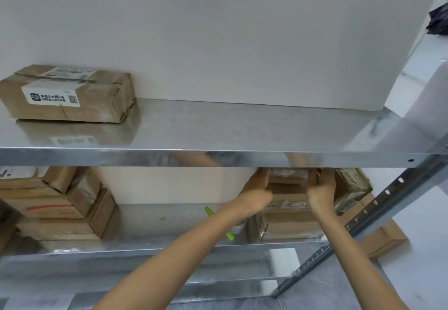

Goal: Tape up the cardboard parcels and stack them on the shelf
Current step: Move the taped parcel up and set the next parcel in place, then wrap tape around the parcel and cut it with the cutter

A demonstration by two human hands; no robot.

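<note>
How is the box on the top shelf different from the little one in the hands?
The top-shelf box lies alone and untouched; the small parcel is held by the left hand and right hand atop a stack below. The top-shelf box looks bigger than the small parcel. Both are brown cardboard.

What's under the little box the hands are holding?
Under the small parcel: a stack of cardboard parcels on the middle shelf. The left hand and right hand cover parts, so their number is unclear.

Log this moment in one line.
phase: stacking | left hand, right hand: hold small parcel atop right-side stack | place: middle shelf | upper shelf: labelled parcel
</note>
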